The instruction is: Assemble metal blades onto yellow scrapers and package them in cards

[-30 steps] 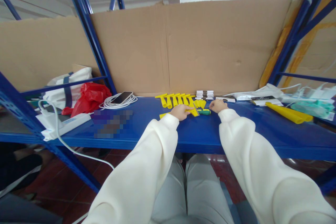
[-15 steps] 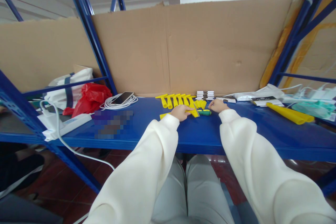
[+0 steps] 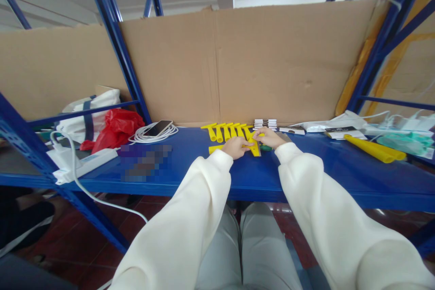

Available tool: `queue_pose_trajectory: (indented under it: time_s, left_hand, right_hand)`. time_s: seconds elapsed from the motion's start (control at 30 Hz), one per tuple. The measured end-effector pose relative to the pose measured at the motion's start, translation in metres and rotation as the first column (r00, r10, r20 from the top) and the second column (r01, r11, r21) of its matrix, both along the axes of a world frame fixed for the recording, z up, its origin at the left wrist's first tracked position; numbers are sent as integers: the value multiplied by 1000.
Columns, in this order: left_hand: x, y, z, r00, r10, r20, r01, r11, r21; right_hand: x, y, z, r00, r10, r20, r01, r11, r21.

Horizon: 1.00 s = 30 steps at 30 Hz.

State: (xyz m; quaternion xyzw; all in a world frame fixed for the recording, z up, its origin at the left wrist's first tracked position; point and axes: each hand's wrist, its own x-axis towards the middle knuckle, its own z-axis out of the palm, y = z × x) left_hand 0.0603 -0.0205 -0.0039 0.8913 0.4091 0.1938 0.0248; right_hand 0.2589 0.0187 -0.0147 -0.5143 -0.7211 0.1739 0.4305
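My left hand (image 3: 234, 147) is closed on a yellow scraper (image 3: 254, 150), its wide head turned toward the right with a thin blade edge. Fingers pinched, my right hand (image 3: 268, 137) touches the upper part of that head; whatever sits between its fingertips is too small to make out. Partly hidden below the right hand lies a screwdriver (image 3: 267, 148) with a green handle. Behind the hands several similar yellow scrapers (image 3: 226, 132) stand in a row. Another yellow handle (image 3: 214, 149) lies just left of my left hand.
Small white packs (image 3: 265, 124) are stacked against the cardboard wall (image 3: 278, 63). On the right are yellow cone-like pieces (image 3: 370, 148) and a green plastic bag (image 3: 406, 142). A phone (image 3: 158, 128) on coiled white cable, a red bag (image 3: 120, 127) and a power strip (image 3: 91, 163) occupy the left.
My right hand has moved left from beside the screwdriver to the scraper's head. My left hand still holds the scraper, which is turned slightly.
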Motion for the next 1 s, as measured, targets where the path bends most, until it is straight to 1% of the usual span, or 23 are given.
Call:
queue_pose_trajectory:
  time_s: [0.1,0.2,0.27,0.43,0.7,0.87,1.0]
  left_hand:
    - [1,-1,0,1000,-13,-26,13,1000,19]
    - [1,-3,1,999,-14,-39,15,1000,27]
    - [1,-4,1,999,-17,-33,19,999,35]
    - [1,-2,0,999,-31,-36,34,997,64]
    - [1,1,-3,998,-57,-13,58,994,95]
    - [1,0,-1,998,-68,-1,68,994,90]
    - [1,2,-2,997,-64,43,61,994,86]
  right_hand:
    - [0,2,0,998,-12,54,11,1000,25]
    - [0,1,2,997,-6,82,7,1000,-11]
    - [-2,-2,3,998,-20,64,23,998,-51]
    - [-10,-8,5,989,-120,-91,108,986,-131]
    - [-16,-14,7,971,-96,-219,62,986,-158]
    - [-20,-16,10,952,-126,-279,75,980,-186]
    - [-19,-18,13,909,-163,-383,117,983,-142]
